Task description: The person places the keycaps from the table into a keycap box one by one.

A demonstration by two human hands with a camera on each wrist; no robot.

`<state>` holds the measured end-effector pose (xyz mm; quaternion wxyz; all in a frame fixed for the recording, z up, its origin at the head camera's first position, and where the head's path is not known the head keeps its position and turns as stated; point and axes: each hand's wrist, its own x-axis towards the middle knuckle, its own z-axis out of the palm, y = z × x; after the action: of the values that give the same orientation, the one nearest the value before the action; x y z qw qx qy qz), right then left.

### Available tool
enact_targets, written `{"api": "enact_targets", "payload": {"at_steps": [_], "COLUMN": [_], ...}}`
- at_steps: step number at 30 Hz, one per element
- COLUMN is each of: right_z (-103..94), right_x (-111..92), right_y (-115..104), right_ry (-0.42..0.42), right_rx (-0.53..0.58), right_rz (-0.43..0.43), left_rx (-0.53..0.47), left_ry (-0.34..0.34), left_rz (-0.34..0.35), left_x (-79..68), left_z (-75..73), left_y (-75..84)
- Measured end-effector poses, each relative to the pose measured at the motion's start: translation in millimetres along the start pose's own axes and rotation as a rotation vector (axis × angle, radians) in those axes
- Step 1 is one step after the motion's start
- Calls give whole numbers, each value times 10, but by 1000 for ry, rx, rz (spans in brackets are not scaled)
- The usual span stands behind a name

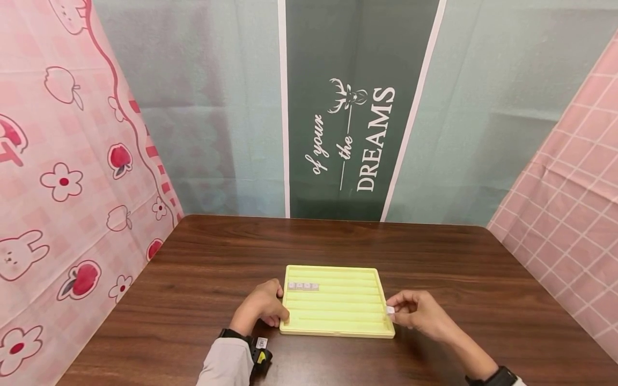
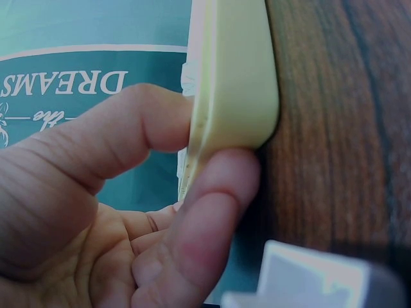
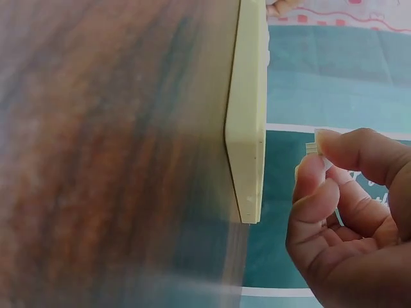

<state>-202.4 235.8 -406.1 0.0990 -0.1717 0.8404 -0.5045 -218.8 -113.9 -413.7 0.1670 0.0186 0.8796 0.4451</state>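
A pale yellow tray (image 1: 338, 334) with long ridged rows lies flat on the table. Several small white keycaps (image 1: 303, 287) sit side by side at the left end of one of its upper rows. My left hand (image 1: 263, 303) grips the tray's near left side, one digit over the rim and another against the outer wall (image 2: 244, 96) in the left wrist view. Just off the tray's right edge, my right hand (image 1: 419, 311) pinches one white keycap (image 1: 390, 310) between thumb and fingertips. The right wrist view shows this keycap (image 3: 312, 148) mostly covered by the fingers.
The dark wooden table (image 1: 217, 252) extends around the tray on all sides. A green cloth (image 1: 338, 32) with white lettering hangs behind it. Pink patterned cloths hang at the left (image 1: 87, 214) and right (image 1: 569, 177). A black wrist strap with a device (image 1: 260, 356) is on my left wrist.
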Motion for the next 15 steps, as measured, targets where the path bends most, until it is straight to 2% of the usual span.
{"api": "enact_targets", "payload": {"at_steps": [15], "right_z": [62], "right_x": [180], "right_y": [-123], "right_ry": [30], "right_rx": [-68], "right_rz": [-26], "left_rx": [7], "left_ry": [6], "left_rz": [8], "left_x": [-5], "left_z": [-7], "left_y": [0]}}
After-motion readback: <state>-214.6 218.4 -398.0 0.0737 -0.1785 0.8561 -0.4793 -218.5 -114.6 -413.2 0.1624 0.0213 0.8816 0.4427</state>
